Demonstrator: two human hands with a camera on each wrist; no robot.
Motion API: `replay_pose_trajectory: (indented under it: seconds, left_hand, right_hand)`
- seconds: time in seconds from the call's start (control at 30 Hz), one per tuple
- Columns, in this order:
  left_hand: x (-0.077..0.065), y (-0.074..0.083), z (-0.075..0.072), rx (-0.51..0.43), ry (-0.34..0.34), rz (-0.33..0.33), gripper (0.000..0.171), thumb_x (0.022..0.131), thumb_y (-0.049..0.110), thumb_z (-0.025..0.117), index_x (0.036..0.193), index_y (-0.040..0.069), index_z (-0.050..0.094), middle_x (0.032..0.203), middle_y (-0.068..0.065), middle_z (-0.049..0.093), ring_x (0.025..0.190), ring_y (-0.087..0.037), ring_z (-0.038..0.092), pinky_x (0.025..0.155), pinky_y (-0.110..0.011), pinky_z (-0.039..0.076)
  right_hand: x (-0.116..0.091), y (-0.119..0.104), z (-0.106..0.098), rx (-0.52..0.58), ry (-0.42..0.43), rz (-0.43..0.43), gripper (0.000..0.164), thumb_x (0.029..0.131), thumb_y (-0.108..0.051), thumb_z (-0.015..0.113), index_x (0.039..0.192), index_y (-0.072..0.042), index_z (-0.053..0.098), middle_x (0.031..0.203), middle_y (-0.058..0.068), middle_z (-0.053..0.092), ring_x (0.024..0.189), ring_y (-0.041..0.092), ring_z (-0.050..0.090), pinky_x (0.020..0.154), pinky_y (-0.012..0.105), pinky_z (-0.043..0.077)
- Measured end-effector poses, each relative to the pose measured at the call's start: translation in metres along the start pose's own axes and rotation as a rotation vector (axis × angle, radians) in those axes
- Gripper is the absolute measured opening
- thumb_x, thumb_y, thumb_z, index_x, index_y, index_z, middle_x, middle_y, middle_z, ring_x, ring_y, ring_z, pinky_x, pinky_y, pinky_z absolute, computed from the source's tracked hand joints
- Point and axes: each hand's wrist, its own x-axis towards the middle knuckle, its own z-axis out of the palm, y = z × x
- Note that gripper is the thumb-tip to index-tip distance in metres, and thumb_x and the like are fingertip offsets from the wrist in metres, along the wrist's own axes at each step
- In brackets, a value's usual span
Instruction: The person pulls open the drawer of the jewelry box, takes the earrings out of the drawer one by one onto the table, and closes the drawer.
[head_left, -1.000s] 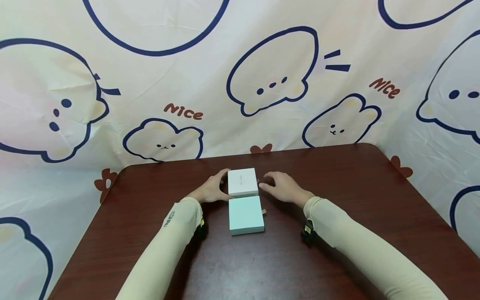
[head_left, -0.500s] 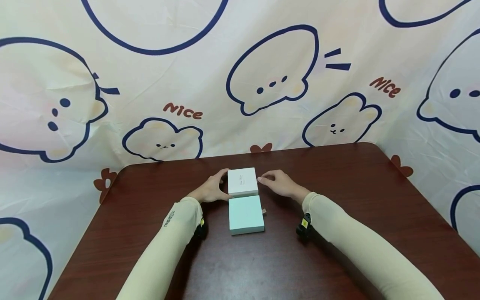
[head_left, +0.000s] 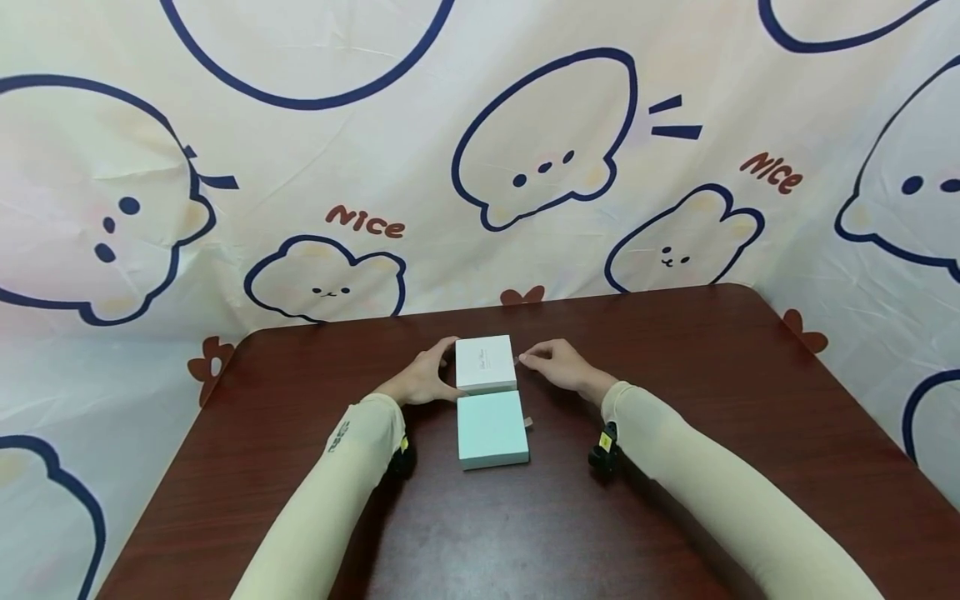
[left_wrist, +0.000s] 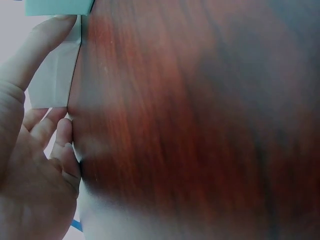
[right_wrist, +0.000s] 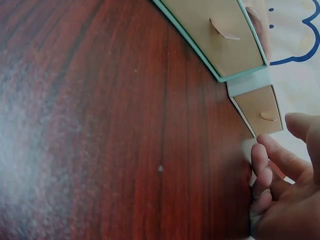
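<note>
A white drawer box (head_left: pixel 483 364) with small print on its lid lies on the table, right behind a mint-green drawer box (head_left: pixel 492 429). My left hand (head_left: pixel 425 377) holds the white box from its left side, the thumb at the near end and the fingers round the far end. In the right wrist view, a brown drawer front with a small ribbon pull (right_wrist: pixel 268 117) shows on the white box. My right hand (head_left: pixel 558 367) is beside that pull, thumb and index finger spread a little apart and the other fingers loosely bent. A similar ribbon loop (right_wrist: pixel 223 32) sticks out of the mint box.
The dark brown wooden table (head_left: pixel 480 533) carries both boxes near its middle. Behind it and at both sides hangs a pale cloth (head_left: pixel 420 150) with cartoon animals. Black wrist cameras (head_left: pixel 603 454) sit under the sleeves.
My right hand has moved slightly left and away from me, its fingertips coming closer together near the white box's ribbon pull. My left hand and both boxes have stayed in place.
</note>
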Motion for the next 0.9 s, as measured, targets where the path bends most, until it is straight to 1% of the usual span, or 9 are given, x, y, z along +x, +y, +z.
replay_pose_trajectory:
  seconds: [0.17, 0.5, 0.73, 0.9]
  left_hand:
    - [-0.0005, 0.0003, -0.0001, 0.005, 0.0, -0.01, 0.102, 0.085, 0.023, 0.082, 0.162, 0.013, 0.015, 0.16, -0.02, 0.03, 0.139, -0.04, 0.04, 0.11, -0.056, 0.04]
    - [-0.0004, 0.0009, 0.0009, 0.02, 0.006, -0.023, 0.105, 0.084, 0.026, 0.082, 0.162, 0.011, 0.014, 0.162, -0.02, 0.029, 0.141, -0.04, 0.041, 0.108, -0.056, 0.041]
    - [0.0002, 0.001, 0.0024, 0.006, 0.005, -0.014, 0.105, 0.084, 0.026, 0.082, 0.162, 0.011, 0.013, 0.163, -0.019, 0.026, 0.142, -0.041, 0.04, 0.111, -0.056, 0.04]
    - [0.0008, 0.0015, 0.0028, 0.011, 0.008, -0.015, 0.105, 0.084, 0.026, 0.083, 0.162, 0.011, 0.014, 0.163, -0.019, 0.027, 0.141, -0.04, 0.041, 0.109, -0.056, 0.041]
  right_hand:
    - [0.0017, 0.0001, -0.0001, -0.01, -0.003, -0.002, 0.034, 0.103, -0.036, 0.059, 0.121, -0.011, 0.073, 0.124, 0.009, 0.067, 0.109, 0.022, 0.059, 0.099, 0.04, 0.046]
    - [0.0025, -0.001, 0.0058, 0.01, 0.024, 0.016, 0.034, 0.102, -0.036, 0.061, 0.118, -0.009, 0.074, 0.126, 0.009, 0.066, 0.113, 0.023, 0.059, 0.099, 0.041, 0.046]
    - [0.0026, -0.0013, 0.0085, 0.022, 0.049, 0.02, 0.033, 0.102, -0.034, 0.061, 0.117, -0.008, 0.074, 0.125, 0.011, 0.066, 0.111, 0.024, 0.06, 0.097, 0.041, 0.047]
    - [0.0018, -0.003, 0.0094, 0.017, 0.065, 0.017, 0.032, 0.102, -0.032, 0.061, 0.115, -0.006, 0.074, 0.122, 0.012, 0.067, 0.108, 0.024, 0.06, 0.093, 0.039, 0.048]
